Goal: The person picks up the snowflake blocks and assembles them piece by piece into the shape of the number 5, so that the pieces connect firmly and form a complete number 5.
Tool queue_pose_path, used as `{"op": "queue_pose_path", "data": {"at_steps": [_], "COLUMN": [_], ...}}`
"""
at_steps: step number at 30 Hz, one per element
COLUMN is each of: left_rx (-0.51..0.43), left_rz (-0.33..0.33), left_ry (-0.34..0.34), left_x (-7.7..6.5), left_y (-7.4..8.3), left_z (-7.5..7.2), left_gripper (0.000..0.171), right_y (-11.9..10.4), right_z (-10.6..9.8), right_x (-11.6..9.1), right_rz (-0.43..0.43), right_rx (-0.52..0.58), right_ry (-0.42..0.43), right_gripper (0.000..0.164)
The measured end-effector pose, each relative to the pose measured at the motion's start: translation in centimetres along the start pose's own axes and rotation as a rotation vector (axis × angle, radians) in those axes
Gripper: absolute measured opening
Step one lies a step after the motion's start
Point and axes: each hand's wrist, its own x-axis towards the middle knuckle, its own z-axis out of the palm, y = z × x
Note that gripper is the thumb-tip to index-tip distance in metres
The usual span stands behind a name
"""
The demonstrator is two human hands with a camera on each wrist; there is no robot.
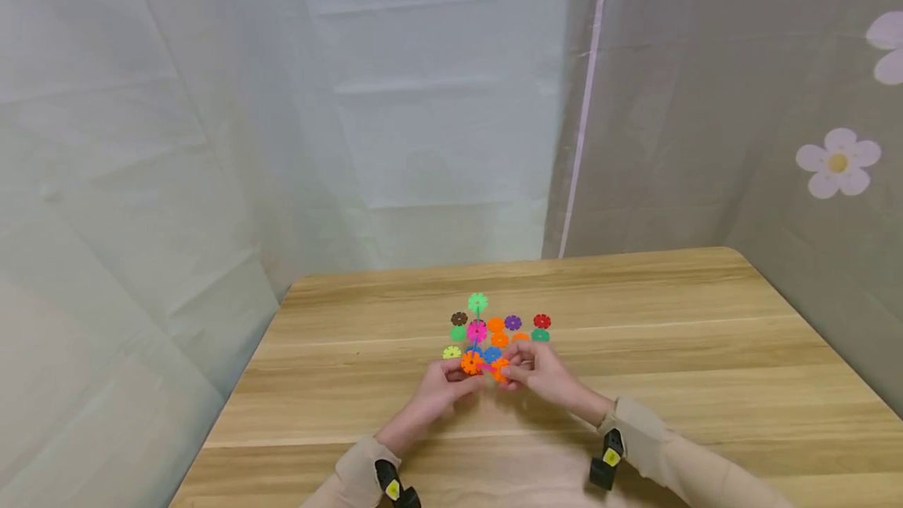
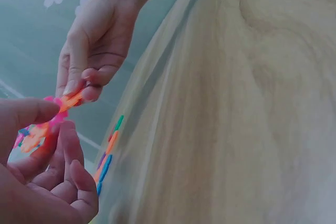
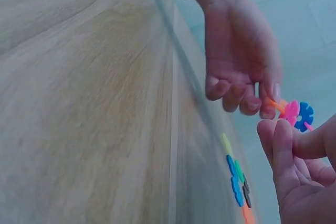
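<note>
With the left hand's point(image 1: 440, 388) fingers pinching the linked discs point(image 1: 476, 331) over the bench point(image 1: 296, 406) and the right hand's point(image 1: 546, 373) gripping an orange disc point(image 1: 497, 369), straight, gentle pressure at the slots seems wisest.

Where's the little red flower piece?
In the head view, the red piece lies on the table beyond the right hand, right of the purple piece and just behind the teal one.
</note>
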Motion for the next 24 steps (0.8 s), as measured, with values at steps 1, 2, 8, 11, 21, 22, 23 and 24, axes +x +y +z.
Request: {"op": "queue_pose_path", "data": {"at_steps": [1, 2, 8, 11, 21, 22, 23, 24], "left_rx": [-0.001, -0.002, -0.059, -0.080, -0.111, -0.114, -0.118, -0.125], "left_rz": [-0.008, -0.013, -0.053, -0.070, -0.098, -0.094, -0.090, -0.088], "left_ry": [-0.012, -0.025, -0.010, 0.031, 0.069, 0.068, 0.066, 0.066], "left_x": [0.0, 0.1, 0.3, 0.4, 0.4, 0.4, 0.4, 0.4], "left_y": [-0.1, -0.1, -0.3, -0.2, 0.1, 0.1, 0.1, 0.1], "left_z": [0.1, 0.2, 1.1, 1.4, 1.5, 1.5, 1.5, 1.5], "left_gripper": [0.029, 0.030, 0.035, 0.038, 0.040, 0.040, 0.040, 0.039], "right_y": [0.0, 0.0, 0.0, 0.0, -0.3, -0.3, -0.3, -0.3], "right_z": [0.0, 0.0, 0.0, 0.1, 0.1, 0.1, 0.1, 0.1], "right_x": [0.0, 0.0, -0.1, -0.1, -0.2, -0.2, -0.2, -0.2], "right_rz": [-0.002, -0.002, 0.005, 0.000, -0.030, -0.032, -0.031, -0.032], "right_rx": [0.005, 0.010, 0.005, 0.012, 0.006, 0.006, 0.007, 0.005], "right_ry": [-0.001, -0.004, -0.030, -0.045, -0.099, -0.103, -0.105, -0.108], "right_gripper": [0.017, 0.018, 0.019, 0.018, 0.017, 0.018, 0.018, 0.017]}}
